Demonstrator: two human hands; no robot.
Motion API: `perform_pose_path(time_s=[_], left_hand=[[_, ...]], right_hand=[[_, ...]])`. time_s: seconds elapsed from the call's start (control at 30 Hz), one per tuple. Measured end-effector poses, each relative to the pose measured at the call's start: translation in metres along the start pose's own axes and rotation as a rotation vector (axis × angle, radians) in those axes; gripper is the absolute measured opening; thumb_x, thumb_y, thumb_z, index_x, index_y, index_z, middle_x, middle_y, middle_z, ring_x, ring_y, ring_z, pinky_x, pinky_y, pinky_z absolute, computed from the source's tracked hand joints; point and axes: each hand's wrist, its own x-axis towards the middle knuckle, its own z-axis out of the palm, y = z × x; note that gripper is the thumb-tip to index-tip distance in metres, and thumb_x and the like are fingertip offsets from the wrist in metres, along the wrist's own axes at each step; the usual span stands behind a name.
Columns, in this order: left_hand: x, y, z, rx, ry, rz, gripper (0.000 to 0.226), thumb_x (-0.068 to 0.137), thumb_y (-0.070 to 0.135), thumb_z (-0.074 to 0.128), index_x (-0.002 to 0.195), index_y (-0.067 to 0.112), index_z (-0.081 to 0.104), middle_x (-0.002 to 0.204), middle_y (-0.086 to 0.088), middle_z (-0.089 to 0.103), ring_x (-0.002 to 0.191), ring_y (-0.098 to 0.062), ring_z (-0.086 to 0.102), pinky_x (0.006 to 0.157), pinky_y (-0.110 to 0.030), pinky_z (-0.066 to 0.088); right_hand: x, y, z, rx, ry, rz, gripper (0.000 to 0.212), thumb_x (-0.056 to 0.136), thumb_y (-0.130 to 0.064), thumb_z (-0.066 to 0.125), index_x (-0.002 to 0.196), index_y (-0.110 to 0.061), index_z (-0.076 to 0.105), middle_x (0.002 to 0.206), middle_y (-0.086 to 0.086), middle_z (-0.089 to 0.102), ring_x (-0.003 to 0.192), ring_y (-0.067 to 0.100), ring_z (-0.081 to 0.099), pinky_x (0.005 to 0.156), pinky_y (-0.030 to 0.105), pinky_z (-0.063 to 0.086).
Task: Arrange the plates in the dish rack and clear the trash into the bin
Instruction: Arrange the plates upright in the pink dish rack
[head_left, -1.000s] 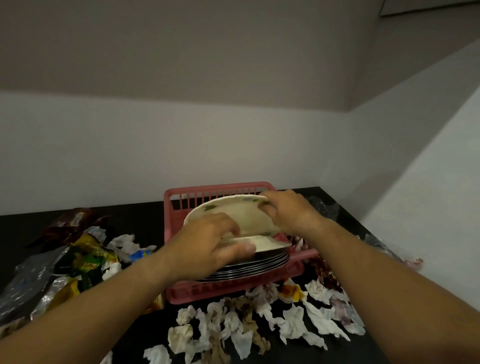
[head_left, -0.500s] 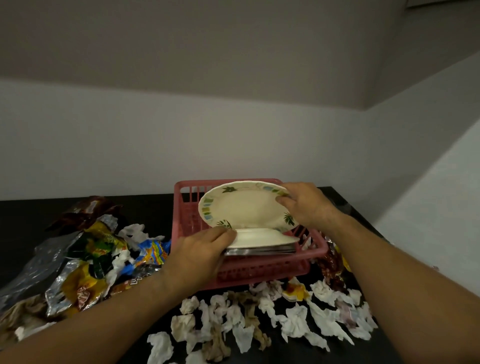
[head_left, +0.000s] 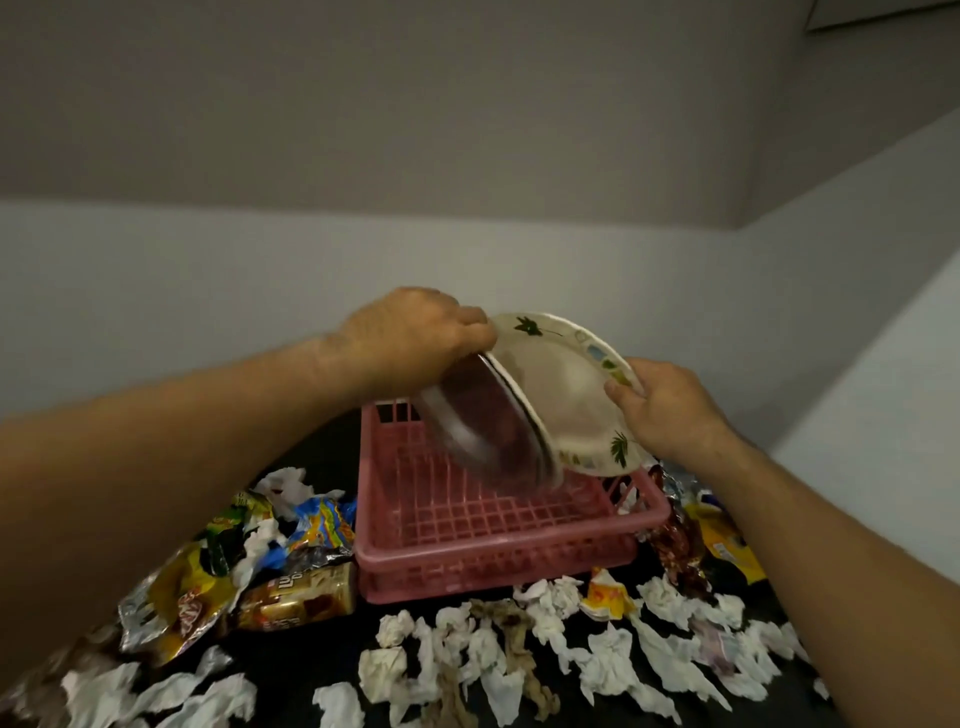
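A stack of plates hangs tilted over the pink dish rack (head_left: 498, 540). Its front plate is a cream plate with green leaf prints (head_left: 561, 400); behind it sit blurred steel plates (head_left: 483, 431). My left hand (head_left: 415, 332) grips the stack's upper left rim. My right hand (head_left: 670, 410) holds the cream plate's right rim with the thumb on its face. The rack's floor is bare. Crumpled white tissues (head_left: 519, 654) lie in front of the rack.
Snack wrappers (head_left: 249, 561) are piled left of the rack on the black table (head_left: 322, 452), and more wrappers (head_left: 711, 540) lie to its right. White walls close in behind and on the right. No bin is in view.
Both hands have lifted the whole stack out of the rack and tipped it steeply upright. My left hand moved from the stack's front edge to its top rim.
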Motion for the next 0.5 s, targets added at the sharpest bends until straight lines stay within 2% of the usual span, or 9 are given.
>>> perform_pose_path(time_s=[0.07, 0.17, 0.3, 0.4, 0.5], left_hand=[[0.004, -0.012, -0.006, 0.06, -0.041, 0.154, 0.029, 0.076, 0.012, 0.076, 0.1, 0.016, 0.061, 0.096, -0.005, 0.069, 0.08, -0.028, 0.066, 0.075, -0.044, 0.056], [0.005, -0.019, -0.006, 0.136, -0.052, 0.323, 0.021, 0.078, 0.008, 0.071, 0.096, 0.012, 0.062, 0.094, -0.009, 0.069, 0.083, -0.03, 0.067, 0.083, -0.048, 0.054], [-0.009, -0.026, 0.0, 0.222, -0.054, 0.412, 0.015, 0.081, 0.005, 0.065, 0.095, 0.011, 0.063, 0.092, -0.01, 0.067, 0.086, -0.03, 0.067, 0.088, -0.05, 0.053], [-0.02, -0.026, 0.009, 0.277, -0.047, 0.431, 0.018, 0.08, 0.006, 0.061, 0.096, 0.012, 0.067, 0.095, -0.009, 0.069, 0.093, -0.031, 0.067, 0.093, -0.051, 0.05], [-0.026, -0.02, 0.017, 0.303, -0.064, 0.44, 0.02, 0.076, 0.006, 0.066, 0.095, 0.012, 0.069, 0.098, -0.009, 0.069, 0.099, -0.033, 0.067, 0.092, -0.051, 0.051]], right_hand=[[-0.006, 0.002, 0.008, -0.026, 0.019, 0.004, 0.019, 0.102, -0.032, 0.05, 0.099, -0.023, 0.067, 0.083, -0.003, 0.066, 0.073, 0.014, 0.062, 0.054, 0.026, 0.044], [-0.013, 0.001, 0.018, -0.038, 0.058, 0.022, 0.019, 0.101, -0.031, 0.049, 0.103, -0.022, 0.066, 0.087, 0.0, 0.067, 0.079, 0.021, 0.064, 0.064, 0.032, 0.052], [-0.022, -0.001, 0.023, -0.006, 0.077, 0.057, 0.023, 0.102, -0.03, 0.047, 0.115, -0.021, 0.064, 0.093, 0.001, 0.067, 0.083, 0.021, 0.065, 0.069, 0.039, 0.059], [-0.025, 0.002, 0.027, -0.001, 0.094, 0.07, 0.025, 0.103, -0.03, 0.047, 0.118, -0.02, 0.064, 0.094, 0.001, 0.067, 0.083, 0.02, 0.065, 0.058, 0.03, 0.055], [-0.027, 0.004, 0.03, 0.016, 0.102, 0.092, 0.025, 0.103, -0.028, 0.046, 0.119, -0.019, 0.062, 0.094, 0.001, 0.067, 0.08, 0.018, 0.065, 0.051, 0.021, 0.047]])
